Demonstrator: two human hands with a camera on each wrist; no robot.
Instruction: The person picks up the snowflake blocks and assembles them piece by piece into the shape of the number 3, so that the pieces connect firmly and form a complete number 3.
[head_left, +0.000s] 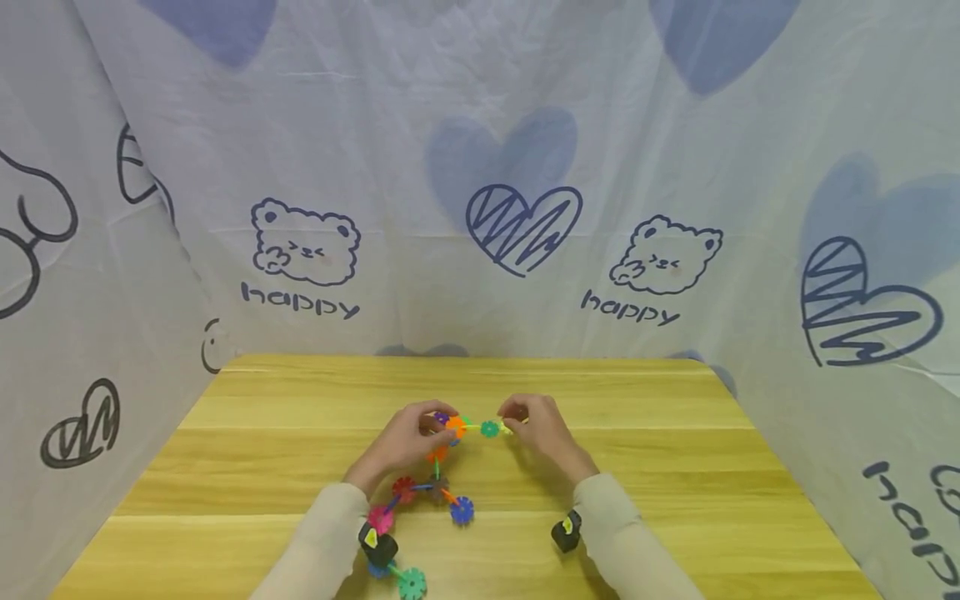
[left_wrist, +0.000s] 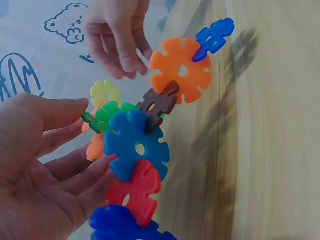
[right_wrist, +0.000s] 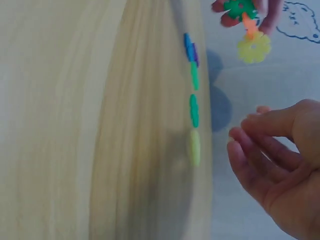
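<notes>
My left hand (head_left: 408, 437) holds a chain of interlocked notched plastic discs, its thumb against a green disc (left_wrist: 117, 115) in the left wrist view. A blue disc (left_wrist: 150, 150), a brown disc (left_wrist: 159, 102) and an orange disc (left_wrist: 182, 70) join on there. In the right wrist view a yellow disc (right_wrist: 254, 47) hangs off the same chain. My right hand (right_wrist: 285, 155) has its fingers loosely bent with nothing seen between them. Near it in that view, a loose-looking yellow disc (right_wrist: 195, 148) and a teal disc (right_wrist: 194, 110) appear edge-on along the table.
More of the chain runs toward the front of the wooden table (head_left: 675, 483), with a pink disc (head_left: 380, 519), a blue disc (head_left: 461, 510) and a teal disc (head_left: 412, 583). A printed white cloth (head_left: 412, 275) hangs behind and at both sides.
</notes>
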